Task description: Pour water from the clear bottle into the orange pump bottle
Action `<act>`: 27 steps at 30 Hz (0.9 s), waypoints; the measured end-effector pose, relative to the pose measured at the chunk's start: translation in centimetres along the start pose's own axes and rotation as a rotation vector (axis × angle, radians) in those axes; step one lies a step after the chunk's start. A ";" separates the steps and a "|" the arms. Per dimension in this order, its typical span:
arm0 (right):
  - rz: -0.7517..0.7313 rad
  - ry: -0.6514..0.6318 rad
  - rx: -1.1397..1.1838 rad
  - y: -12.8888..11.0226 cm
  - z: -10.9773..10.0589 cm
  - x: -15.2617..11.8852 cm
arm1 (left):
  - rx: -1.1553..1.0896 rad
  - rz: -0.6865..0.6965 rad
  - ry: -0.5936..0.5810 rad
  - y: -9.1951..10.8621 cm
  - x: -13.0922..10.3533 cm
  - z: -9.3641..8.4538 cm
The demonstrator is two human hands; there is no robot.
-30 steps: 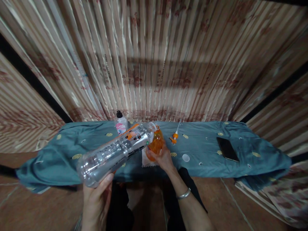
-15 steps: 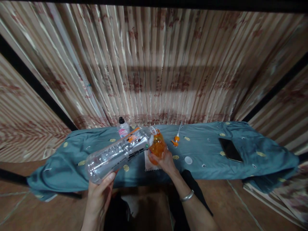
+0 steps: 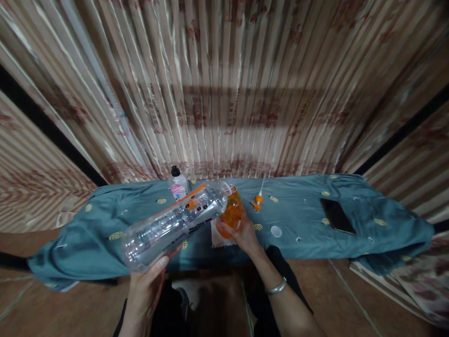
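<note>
A large clear plastic bottle (image 3: 161, 229) with an orange and silver label lies tilted in my left hand (image 3: 149, 276), its mouth at the upper right. That mouth meets the open neck of an orange translucent bottle (image 3: 232, 213). My right hand (image 3: 243, 231) is wrapped round the orange bottle and keeps it slightly tilted. Beneath the orange bottle is a pale cloth (image 3: 218, 239). An orange pump top (image 3: 258, 200) with a clear tube lies to its right.
Behind the large bottle stands a small black-capped bottle (image 3: 178, 185). A white disc (image 3: 276, 231) and a black phone (image 3: 337, 216) lie on the green patterned cloth (image 3: 298, 243). Curtains (image 3: 217, 93) and dark frame bars surround the table.
The large bottle's mouth has shifted slightly right, over the orange bottle's neck. Both hands keep their hold, and the view has tipped down a little.
</note>
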State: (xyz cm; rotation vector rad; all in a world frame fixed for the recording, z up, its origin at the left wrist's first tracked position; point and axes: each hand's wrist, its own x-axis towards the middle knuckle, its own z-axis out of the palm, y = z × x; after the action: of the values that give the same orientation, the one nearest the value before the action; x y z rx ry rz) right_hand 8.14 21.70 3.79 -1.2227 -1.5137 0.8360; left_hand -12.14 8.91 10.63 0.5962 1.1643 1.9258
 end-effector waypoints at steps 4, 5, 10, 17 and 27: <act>0.014 -0.028 -0.003 -0.6 0.0 -0.1 | -0.015 -0.029 0.046 -0.7 -0.2 -0.5; 0.010 -0.034 -0.003 -0.7 0.0 -0.2 | -0.020 -0.034 0.056 -0.8 -0.2 -0.6; -0.036 -0.036 -0.027 -0.3 -0.2 -0.2 | -0.037 -0.065 0.089 -1.0 0.0 -0.9; -0.027 -0.044 -0.084 0.7 -0.3 -0.5 | -0.022 -0.070 0.163 -0.5 -0.3 -0.8; 0.004 -0.051 -0.063 -0.1 -0.4 -0.4 | 0.068 -0.099 0.301 0.4 -1.3 0.2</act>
State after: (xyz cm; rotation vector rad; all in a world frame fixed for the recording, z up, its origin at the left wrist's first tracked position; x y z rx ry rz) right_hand 8.50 21.25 3.83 -1.2593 -1.5893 0.8332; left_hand -11.46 7.84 11.12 0.2817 1.4237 1.9413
